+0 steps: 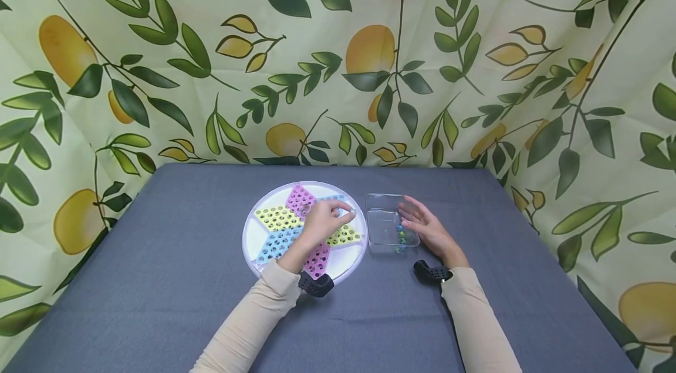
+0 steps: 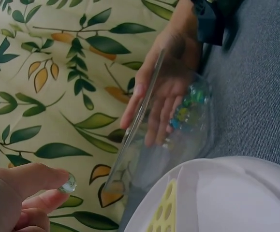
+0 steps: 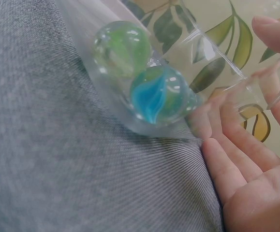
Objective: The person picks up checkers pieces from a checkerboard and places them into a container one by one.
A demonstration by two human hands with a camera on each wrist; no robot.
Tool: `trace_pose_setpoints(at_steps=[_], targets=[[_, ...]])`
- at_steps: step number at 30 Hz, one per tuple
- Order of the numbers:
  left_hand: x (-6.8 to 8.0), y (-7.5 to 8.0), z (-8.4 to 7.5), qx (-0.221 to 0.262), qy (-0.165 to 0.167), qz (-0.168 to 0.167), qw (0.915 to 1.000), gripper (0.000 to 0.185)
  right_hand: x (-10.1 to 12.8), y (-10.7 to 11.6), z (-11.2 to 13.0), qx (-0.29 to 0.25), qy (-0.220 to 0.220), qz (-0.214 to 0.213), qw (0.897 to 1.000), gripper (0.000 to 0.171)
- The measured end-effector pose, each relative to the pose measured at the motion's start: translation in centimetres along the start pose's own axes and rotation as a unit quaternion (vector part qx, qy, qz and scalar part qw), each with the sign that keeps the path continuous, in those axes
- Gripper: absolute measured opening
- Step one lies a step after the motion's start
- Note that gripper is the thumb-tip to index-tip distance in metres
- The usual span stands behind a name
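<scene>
Right now your left hand (image 1: 323, 221) hovers over the board (image 1: 253, 238), pinching a clear marble (image 2: 68, 183) between thumb and forefinger, the other fingers curled loosely beneath. Your right hand (image 1: 426, 226) lies with its fingers straight and relaxed against the far side of the tray (image 1: 381, 209), steadying it and gripping nothing. By the look of it, you are at the placing step: one marble is lifted and not yet seated, while the rest wait in the tray. The next move, I judge, calls for lowering that marble squarely over one hole in a star point and releasing it gently, since smooth round glass will roll off if it lands on a rim between holes. The board is a round white plastic disc with a six-pointed star in yellow, pink and blue, each point pierced with small round holes. The tray is a thin, clear, square-sided plastic box, and through its wall the right wrist view shows a green marble (image 3: 122, 47) touching a blue swirled marble (image 3: 158, 94) in a corner. All of it sits on a grey woven cloth (image 1: 158, 279), which should grip lightly.
</scene>
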State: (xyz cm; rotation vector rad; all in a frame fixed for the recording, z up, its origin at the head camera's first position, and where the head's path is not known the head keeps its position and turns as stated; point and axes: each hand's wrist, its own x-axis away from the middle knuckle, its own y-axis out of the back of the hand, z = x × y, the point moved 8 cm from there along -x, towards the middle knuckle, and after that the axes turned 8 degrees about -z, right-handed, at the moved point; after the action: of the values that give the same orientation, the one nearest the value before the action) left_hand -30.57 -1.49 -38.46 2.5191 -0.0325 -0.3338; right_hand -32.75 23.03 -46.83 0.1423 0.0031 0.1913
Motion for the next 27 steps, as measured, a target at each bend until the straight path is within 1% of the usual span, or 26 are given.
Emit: trace_pose_setpoints(at_steps=[6, 9, 14, 17, 21, 27], targets=[[0.0, -1.0, -0.4, 0.01, -0.006, 0.005, 0.9999, 0.024, 0.1, 0.0, 0.1, -0.004, 0.003, 0.001, 1.0, 0.073], [0.1, -1.6, -0.6, 0.015, -0.009, 0.013, 0.9998, 0.023, 0.2, 0.0, 0.3, -0.009, 0.005, 0.001, 1.0, 0.074], [0.4, -2.6, -1.0, 0.025, -0.016, 0.025, 0.9992, 0.022, 0.2, -0.1, 0.5, -0.015, 0.01, 0.0, 1.0, 0.075], [0.6, -3.1, -1.1, 0.03, -0.02, 0.029, 0.9989, 0.023, 0.1, -0.1, 0.4, -0.01, 0.008, -0.004, 1.0, 0.074], [0.7, -3.6, -1.2, 0.02, -0.021, 0.036, 0.9989, 0.023, 0.1, 0.0, 0.2, 0.001, 0.002, -0.009, 1.0, 0.074], [1.0, -4.1, -1.1, -0.002, -0.027, 0.041, 0.9988, 0.024, 0.0, 0.0, 0.1, -0.003, -0.002, -0.007, 1.0, 0.074]])
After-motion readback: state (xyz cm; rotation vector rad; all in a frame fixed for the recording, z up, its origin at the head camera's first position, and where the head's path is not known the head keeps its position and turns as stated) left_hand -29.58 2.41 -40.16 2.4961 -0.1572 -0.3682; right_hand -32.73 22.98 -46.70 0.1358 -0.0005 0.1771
